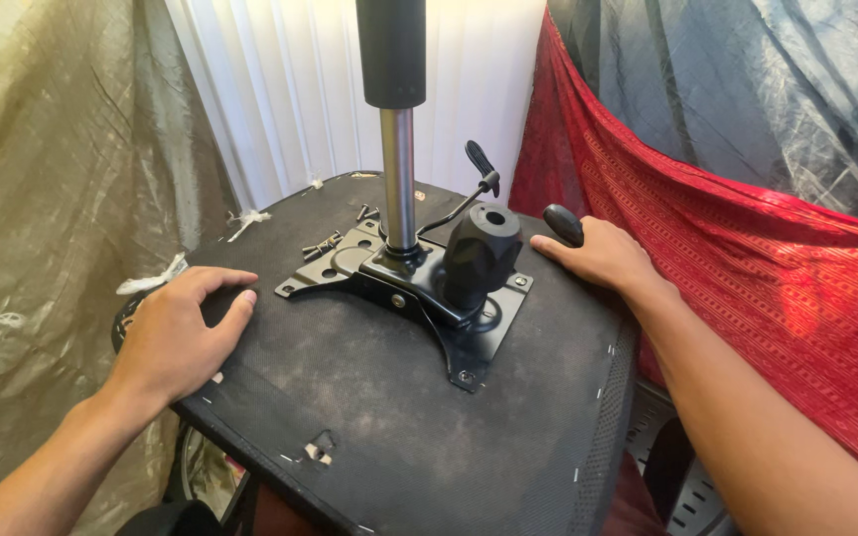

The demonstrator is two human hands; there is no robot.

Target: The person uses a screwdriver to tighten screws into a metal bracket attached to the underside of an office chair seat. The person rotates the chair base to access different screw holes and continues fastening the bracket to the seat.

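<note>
An upturned chair seat (389,397), covered in dusty black fabric, lies in front of me. A black metal mechanism plate (469,342) sits on its middle, with a round black knob housing (482,253) on it. A silver and black gas cylinder (397,169) stands upright in the plate. My left hand (179,333) rests flat on the seat's left edge. My right hand (603,256) lies flat on the seat's right edge, fingertips beside the black lever handle (562,224). Neither hand holds anything.
Several loose black screws (328,241) lie on the seat behind the plate. A red patterned cloth (747,268) hangs to the right, a grey-green tarp (42,199) to the left, and white vertical blinds (300,89) behind. Torn fabric with staples (320,449) shows near the seat's front edge.
</note>
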